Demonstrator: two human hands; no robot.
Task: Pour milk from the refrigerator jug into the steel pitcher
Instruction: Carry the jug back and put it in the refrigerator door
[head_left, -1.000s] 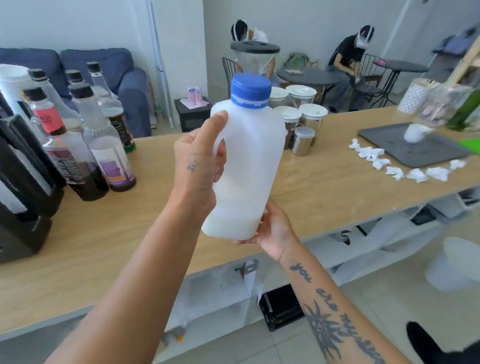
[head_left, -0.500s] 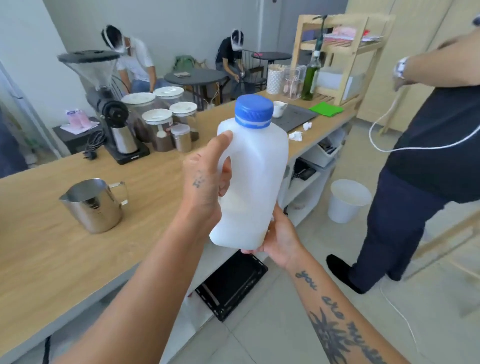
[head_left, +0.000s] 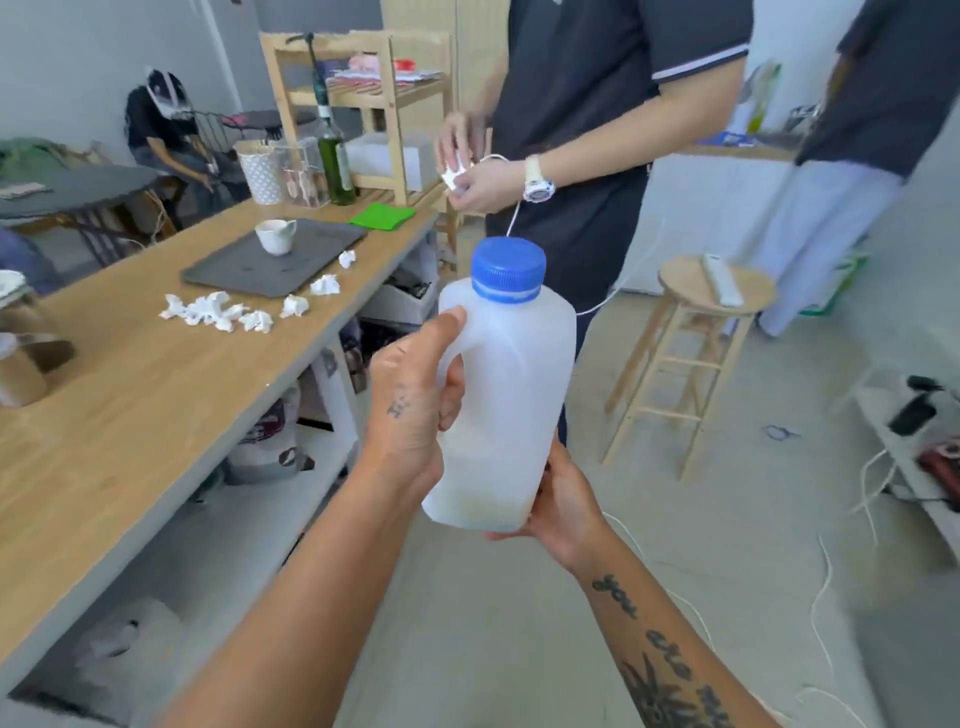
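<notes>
Within left hand (head_left: 410, 410), capped jug (head_left: 511, 395)

Counter (head_left: 130, 395) left, person (head_left: 587, 130) ahead — open floor (head_left: 727, 519) between.

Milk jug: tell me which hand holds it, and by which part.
The left hand grips the milk jug by its handle; the right hand cups its base.

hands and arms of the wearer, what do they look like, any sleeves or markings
Both forearms are bare, with no sleeves, watch or rings in view. The left hand has a small dark tattoo on its back. The right forearm carries dark cursive lettering and a spiky design.
</notes>
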